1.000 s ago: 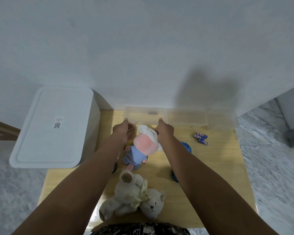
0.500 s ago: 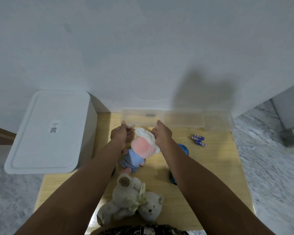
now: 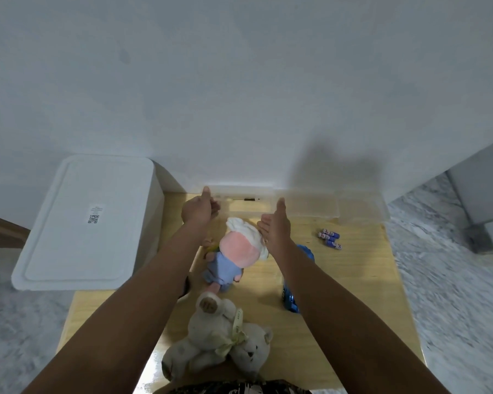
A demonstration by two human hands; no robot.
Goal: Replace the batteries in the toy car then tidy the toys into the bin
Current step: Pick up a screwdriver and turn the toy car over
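Note:
My left hand (image 3: 199, 209) and my right hand (image 3: 276, 223) are raised over the back of the wooden table (image 3: 359, 282), palms facing each other and thumbs up. They flank the left end of a clear plastic bin (image 3: 310, 206) against the wall; I cannot tell whether they touch it. A pink-faced plush doll (image 3: 234, 253) in blue lies below and between them. My right forearm covers most of the blue toy car (image 3: 290, 301). Three small blue batteries (image 3: 329, 238) lie to the right. A beige teddy bear (image 3: 219, 335) lies near the front edge.
A large white lidded box (image 3: 83, 223) stands to the left, overlapping the table's left edge. A small dark object (image 3: 186, 285) peeks out under my left forearm. A white wall rises right behind the table. Marbled floor surrounds it.
Both hands have lifted a little and spread apart, with fingers straighter and thumbs up, at the clear bin's left end. The toys and batteries have not moved.

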